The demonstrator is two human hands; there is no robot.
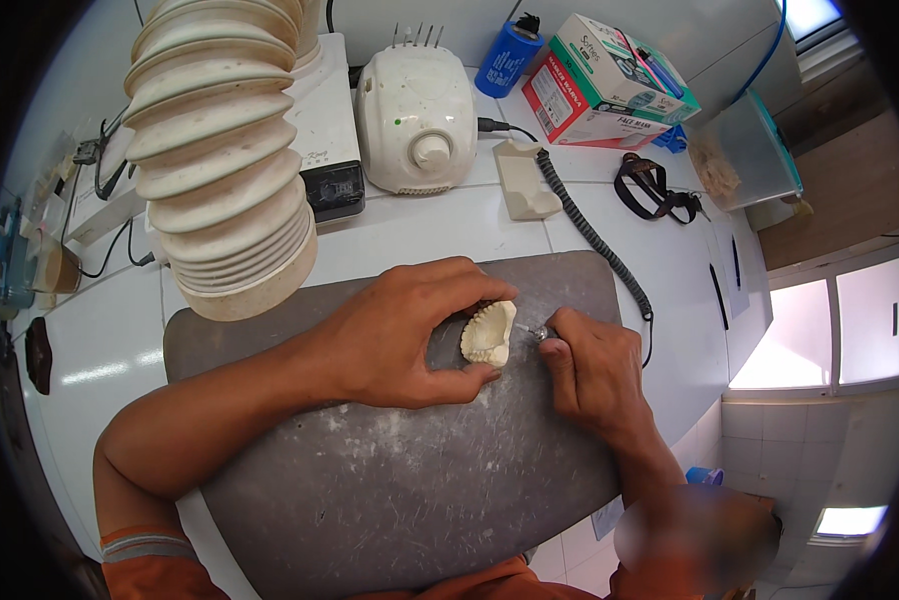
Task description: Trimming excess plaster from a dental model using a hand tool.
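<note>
Over one scratched grey mat (400,500), our C-curved left hand (400,330) pinches one chalky, toothed dental cast (494,338); over the mat's right side, our curled right hand (602,368) grips one metal-tipped handpiece (541,334).

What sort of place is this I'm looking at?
Probably a dental laboratory workbench. The left hand holds a cream dental cast with molded teeth, the right hand grips what looks like a rotary handpiece, and a wide corrugated hose hangs nearby.
</note>
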